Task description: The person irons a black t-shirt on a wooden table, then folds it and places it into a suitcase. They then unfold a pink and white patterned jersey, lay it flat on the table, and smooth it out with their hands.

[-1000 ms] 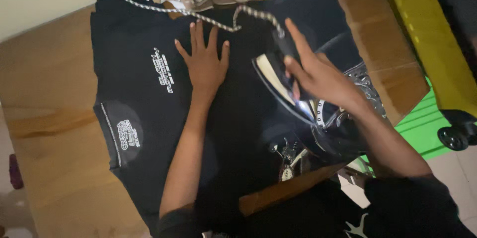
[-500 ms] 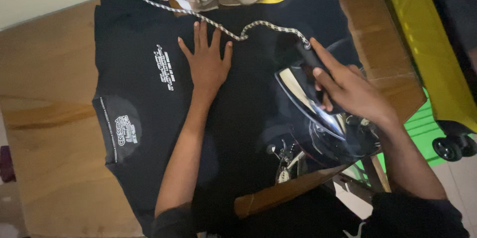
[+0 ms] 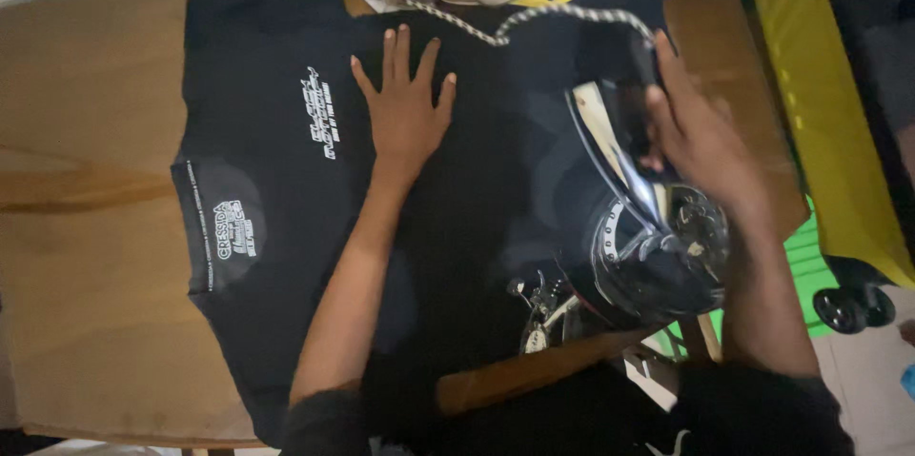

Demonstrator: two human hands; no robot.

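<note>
Iron in the right hand, now farther right across the black shirt, tilted up.

Head view, steeply down, close

Bare forearms emerge from short black sleeves; both hands ungloved.

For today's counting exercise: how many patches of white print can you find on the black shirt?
2. One small white print lies just left of the flat left hand on the black shirt; the other sits by the collar. Folds or arms may hide more.
</note>
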